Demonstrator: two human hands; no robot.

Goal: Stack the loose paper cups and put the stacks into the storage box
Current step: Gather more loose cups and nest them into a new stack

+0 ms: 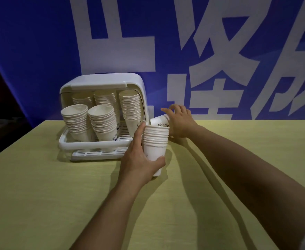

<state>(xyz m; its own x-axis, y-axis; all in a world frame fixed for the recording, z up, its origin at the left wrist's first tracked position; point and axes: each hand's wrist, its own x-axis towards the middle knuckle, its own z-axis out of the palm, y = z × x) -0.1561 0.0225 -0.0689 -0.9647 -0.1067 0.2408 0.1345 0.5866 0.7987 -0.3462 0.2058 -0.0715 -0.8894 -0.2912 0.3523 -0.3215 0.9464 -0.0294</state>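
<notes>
1. White plastic storage box (101, 82) with rounded corners: stands on the table, front lid raised, slatted tray base showing at the front.
2. Five tall stacks of white paper cups (104, 121) inside the box, mouths up, all leaning; two in front, three behind.
3. Short stack of white paper cups with a dark printed design (155, 141): upright, just right of the box's front corner, gripped around its lower half.
4. Single loose white paper cup with dark print (159, 120): lying on its side behind the short stack, close to the box's right wall, partly hidden.
</notes>
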